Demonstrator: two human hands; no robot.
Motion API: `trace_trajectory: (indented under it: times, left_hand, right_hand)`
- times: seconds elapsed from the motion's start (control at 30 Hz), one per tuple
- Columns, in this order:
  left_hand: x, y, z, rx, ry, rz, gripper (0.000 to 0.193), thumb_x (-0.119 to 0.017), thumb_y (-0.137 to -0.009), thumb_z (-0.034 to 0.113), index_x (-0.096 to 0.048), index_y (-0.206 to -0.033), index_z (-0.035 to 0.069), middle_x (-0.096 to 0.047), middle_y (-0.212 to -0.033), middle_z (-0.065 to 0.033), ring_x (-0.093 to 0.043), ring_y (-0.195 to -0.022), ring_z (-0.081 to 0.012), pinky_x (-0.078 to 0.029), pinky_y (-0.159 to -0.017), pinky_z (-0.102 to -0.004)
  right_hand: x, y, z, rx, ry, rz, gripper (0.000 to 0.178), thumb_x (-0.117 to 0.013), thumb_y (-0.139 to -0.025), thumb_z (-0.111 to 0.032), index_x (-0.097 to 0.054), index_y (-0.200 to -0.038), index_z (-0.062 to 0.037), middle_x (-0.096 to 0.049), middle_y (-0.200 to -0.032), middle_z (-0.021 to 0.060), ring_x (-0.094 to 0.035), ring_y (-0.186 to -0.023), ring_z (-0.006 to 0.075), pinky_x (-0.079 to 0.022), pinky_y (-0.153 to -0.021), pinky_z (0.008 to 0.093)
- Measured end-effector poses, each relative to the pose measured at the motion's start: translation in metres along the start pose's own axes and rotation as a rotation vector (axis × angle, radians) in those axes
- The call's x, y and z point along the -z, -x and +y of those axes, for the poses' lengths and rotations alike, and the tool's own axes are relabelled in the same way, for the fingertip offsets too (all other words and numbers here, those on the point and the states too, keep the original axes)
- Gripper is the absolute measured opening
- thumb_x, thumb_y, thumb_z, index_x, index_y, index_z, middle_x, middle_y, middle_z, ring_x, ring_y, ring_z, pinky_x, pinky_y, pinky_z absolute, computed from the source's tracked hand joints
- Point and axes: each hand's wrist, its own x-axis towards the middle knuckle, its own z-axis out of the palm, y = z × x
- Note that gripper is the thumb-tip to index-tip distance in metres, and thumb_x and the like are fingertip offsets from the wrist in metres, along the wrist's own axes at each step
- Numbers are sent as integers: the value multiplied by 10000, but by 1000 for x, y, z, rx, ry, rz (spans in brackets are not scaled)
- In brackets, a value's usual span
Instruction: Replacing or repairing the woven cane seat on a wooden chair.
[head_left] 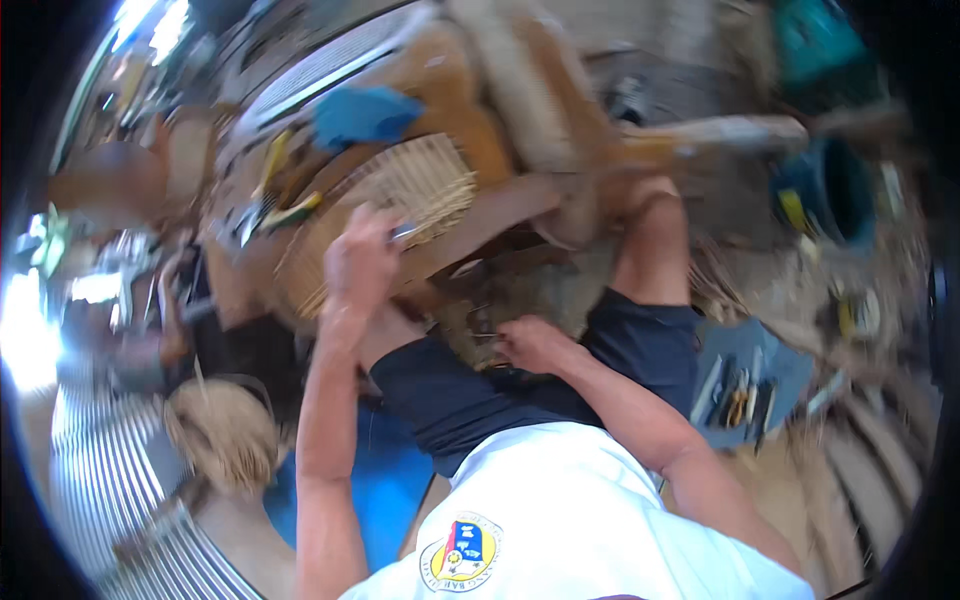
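Tools with yellow handles (292,212), two visible, and one crumpled blue piece (366,117) lie beside one tan panel of thin strips (425,182), its long axis slanting up rightward. The left hand (362,262) curls over it, the right hand (535,343) near black shorts (640,340); blur hides what either grip holds.

Open gap between left hand (362,258) and right hand (532,343); leftward — yellow-handled tools (298,210) obstruct.

I register the left hand (362,262) over the slatted panel (428,182), right hand (530,343) near the dark shorts (645,345).
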Motion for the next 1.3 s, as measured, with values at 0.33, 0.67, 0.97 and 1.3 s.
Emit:
trace_trajectory:
  times: [0.33, 0.67, 0.97, 1.3]
  left_hand:
    - [14, 5, 26, 269, 497, -11, 236, -605, -1030, 185, -689, -1089, -27, -659, -920, -57, -584, -845, -113, -485, -779, -294]
    - [-50, 46, 166, 429, 950, -672, 299, -506, -1088, 265, -676, -1118, 20, -672, -841, 8, -514, -732, -43, -390, -672, -215]
    - [-64, 51, 185, 529, 985, -811, 316, -496, -1093, 267, -667, -1128, 3, -668, -818, -11, -510, -704, -52, -397, -635, -209]
    - [-69, -5, 222, 497, 1214, -841, 318, -505, -1089, 286, -659, -1170, 20, -690, -830, -15, -396, -564, 1, -299, -521, -175]
  right_hand:
    - [127, 144, -23, 243, -862, 288, 234, -649, -1009, -247, -700, -1125, -50, -714, -1017, 49, -666, -914, 117, -543, -839, 295]
    - [103, 104, 345, -805, -295, 1077, 434, -667, -897, -260, -636, -1270, -41, -679, -1224, 177, -669, -1083, 366, -530, -917, 456]
    - [84, 50, 383, -1002, 101, 756, 764, -663, -848, -162, -328, -1524, -44, -387, -1518, 229, -610, -1172, 436, -532, -970, 506]
    - [79, 100, 428, -969, 281, 671, 179, -607, -893, -181, -673, -977, -37, -659, -1024, 203, -681, -988, 404, -567, -815, 506]
